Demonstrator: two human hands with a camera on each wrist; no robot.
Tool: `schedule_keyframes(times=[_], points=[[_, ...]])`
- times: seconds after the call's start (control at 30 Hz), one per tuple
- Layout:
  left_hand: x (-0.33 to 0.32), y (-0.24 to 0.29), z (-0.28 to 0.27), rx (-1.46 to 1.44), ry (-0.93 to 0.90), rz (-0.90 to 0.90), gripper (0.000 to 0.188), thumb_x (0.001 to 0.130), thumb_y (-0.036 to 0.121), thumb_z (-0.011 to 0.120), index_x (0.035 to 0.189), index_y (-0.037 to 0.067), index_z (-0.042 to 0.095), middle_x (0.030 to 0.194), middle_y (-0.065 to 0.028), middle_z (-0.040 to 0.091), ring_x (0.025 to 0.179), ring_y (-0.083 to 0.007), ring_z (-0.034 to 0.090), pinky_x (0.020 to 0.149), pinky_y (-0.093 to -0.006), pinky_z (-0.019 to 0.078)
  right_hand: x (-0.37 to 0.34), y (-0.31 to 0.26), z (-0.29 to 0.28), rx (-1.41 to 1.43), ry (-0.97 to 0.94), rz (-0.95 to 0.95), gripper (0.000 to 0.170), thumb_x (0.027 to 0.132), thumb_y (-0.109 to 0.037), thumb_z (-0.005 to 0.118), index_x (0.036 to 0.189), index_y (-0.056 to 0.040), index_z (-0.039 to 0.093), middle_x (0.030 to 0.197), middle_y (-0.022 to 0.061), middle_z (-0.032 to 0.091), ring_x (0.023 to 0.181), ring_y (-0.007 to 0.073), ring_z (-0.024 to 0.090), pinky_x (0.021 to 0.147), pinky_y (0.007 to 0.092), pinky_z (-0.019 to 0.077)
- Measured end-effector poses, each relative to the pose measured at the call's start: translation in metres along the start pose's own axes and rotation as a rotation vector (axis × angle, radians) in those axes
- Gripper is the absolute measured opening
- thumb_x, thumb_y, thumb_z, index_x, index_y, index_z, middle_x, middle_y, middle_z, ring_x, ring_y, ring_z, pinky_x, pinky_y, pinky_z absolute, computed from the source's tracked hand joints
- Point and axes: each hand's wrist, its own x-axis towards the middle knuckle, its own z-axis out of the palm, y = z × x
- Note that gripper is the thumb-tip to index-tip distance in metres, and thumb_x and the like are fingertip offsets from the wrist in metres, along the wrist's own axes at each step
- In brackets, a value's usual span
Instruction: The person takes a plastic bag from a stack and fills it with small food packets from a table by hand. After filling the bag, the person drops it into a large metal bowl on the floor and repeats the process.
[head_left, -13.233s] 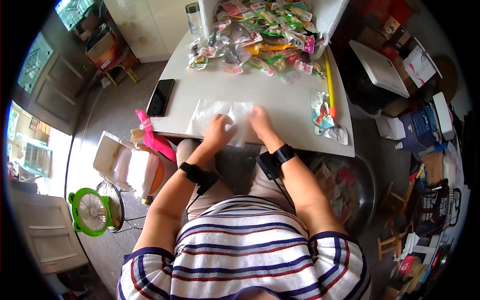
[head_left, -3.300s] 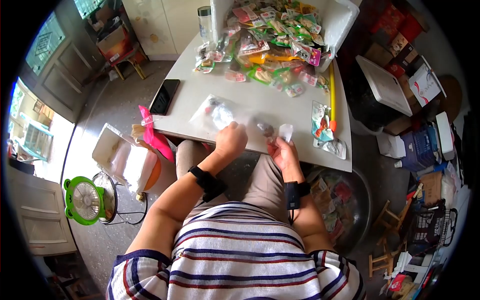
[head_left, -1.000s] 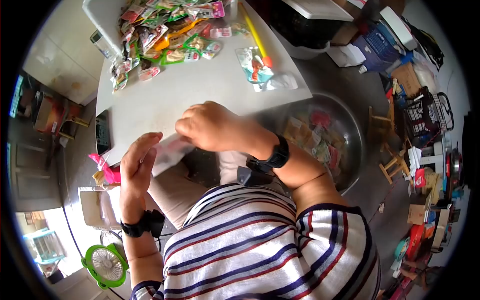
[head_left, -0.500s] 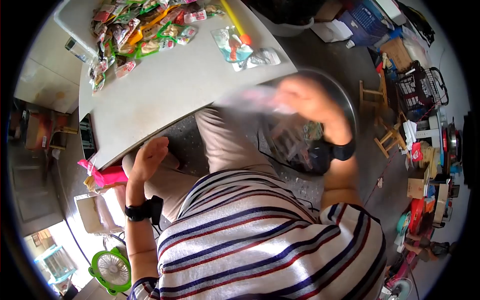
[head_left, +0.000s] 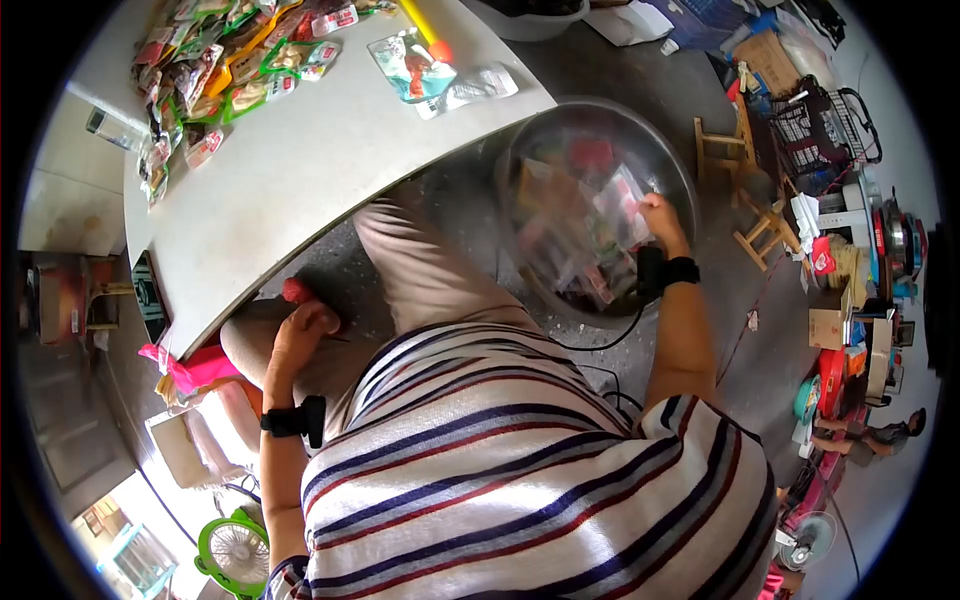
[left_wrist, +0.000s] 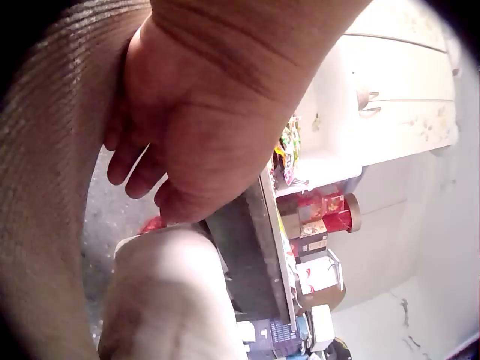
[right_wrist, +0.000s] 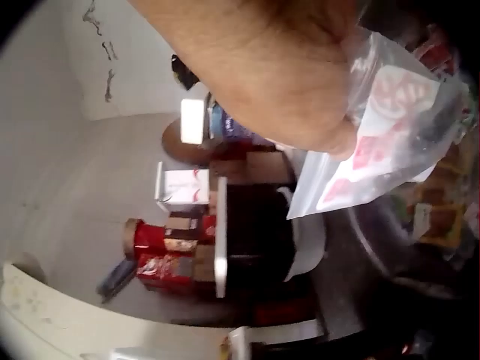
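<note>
My right hand [head_left: 660,222] reaches over a large metal basin [head_left: 670,160] on the floor to the right. It pinches a clear zip bag [right_wrist: 409,124] near its edge; a white slip with red print shows through the plastic. Several packets [head_left: 560,215] lie in the basin below, blurred in the head view. My left hand [head_left: 297,340] is low by the left thigh, its fingers loosely bent and holding nothing. In the left wrist view the fingers [left_wrist: 142,169] hang down beside the trouser leg.
A white table [head_left: 330,140] bears a heap of small food packets [head_left: 240,70], a yellow stick [head_left: 425,25] and two foil pouches [head_left: 410,65]. A phone [head_left: 150,295] lies at its left edge. Wooden stools [head_left: 725,145] stand right of the basin; a green fan [head_left: 238,550] is at lower left.
My right hand has carried the bag from the table's front edge rightward to over the basin. My left hand has let go and dropped toward the thigh. The head view has turned right.
</note>
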Motion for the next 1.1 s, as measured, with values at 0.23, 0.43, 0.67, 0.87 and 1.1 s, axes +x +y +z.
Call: schedule_keyframes(times=[0.23, 0.43, 0.67, 0.87, 1.1], points=[[0.002, -0.013, 0.003, 0.174, 0.032, 0.033, 0.029, 0.073, 0.019, 0.052, 0.098, 0.005, 0.051, 0.087, -0.0153, 0.057, 0.086, -0.0274, 0.054, 0.073, -0.0323, 0.0416, -0.037, 0.046, 0.063, -0.059, -0.125, 0.237, 0.035, 0.071, -0.018, 0.054, 0.102, -0.0023, 0.051, 0.091, 0.0200, 0.054, 0.080, 0.0260, 0.055, 0.071, 0.0326, 0.0410], [0.002, -0.017, 0.004, 0.203, 0.018, 0.010, 0.030, 0.072, 0.019, 0.052, 0.099, 0.004, 0.052, 0.090, -0.0161, 0.056, 0.087, -0.0274, 0.054, 0.074, -0.0327, 0.0413, -0.040, 0.096, 0.091, 0.056, 0.012, 0.211, 0.034, 0.073, -0.015, 0.049, 0.103, 0.0007, 0.048, 0.092, 0.0209, 0.054, 0.085, 0.0303, 0.052, 0.073, 0.0369, 0.0396], [0.004, -0.030, 0.006, 0.196, 0.025, 0.083, 0.028, 0.072, 0.018, 0.053, 0.096, 0.004, 0.053, 0.090, -0.0159, 0.056, 0.085, -0.0284, 0.054, 0.073, -0.0327, 0.0416, -0.035, 0.124, 0.023, -0.330, 0.068, 0.202, 0.023, 0.073, -0.016, 0.046, 0.088, -0.0006, 0.052, 0.090, 0.0229, 0.053, 0.086, 0.0384, 0.049, 0.073, 0.0436, 0.0384], [-0.001, -0.012, 0.005, 0.261, 0.006, -0.028, 0.025, 0.072, 0.016, 0.053, 0.094, 0.003, 0.053, 0.089, -0.0163, 0.056, 0.083, -0.0298, 0.053, 0.071, -0.0326, 0.0421, -0.043, 0.152, 0.035, -0.475, -0.098, 0.271, 0.022, 0.075, -0.013, 0.042, 0.089, 0.0010, 0.052, 0.092, 0.0226, 0.053, 0.085, 0.0371, 0.050, 0.071, 0.0420, 0.0405], [-0.005, -0.027, 0.001, 0.199, 0.005, -0.051, 0.025, 0.073, 0.016, 0.053, 0.095, 0.004, 0.053, 0.087, -0.0145, 0.057, 0.080, -0.0242, 0.055, 0.070, -0.0304, 0.0424, -0.009, 0.118, 0.083, -0.214, 0.111, -0.138, 0.022, 0.073, -0.012, 0.044, 0.092, -0.0059, 0.053, 0.096, 0.0189, 0.052, 0.091, 0.0325, 0.048, 0.073, 0.0400, 0.0401]])
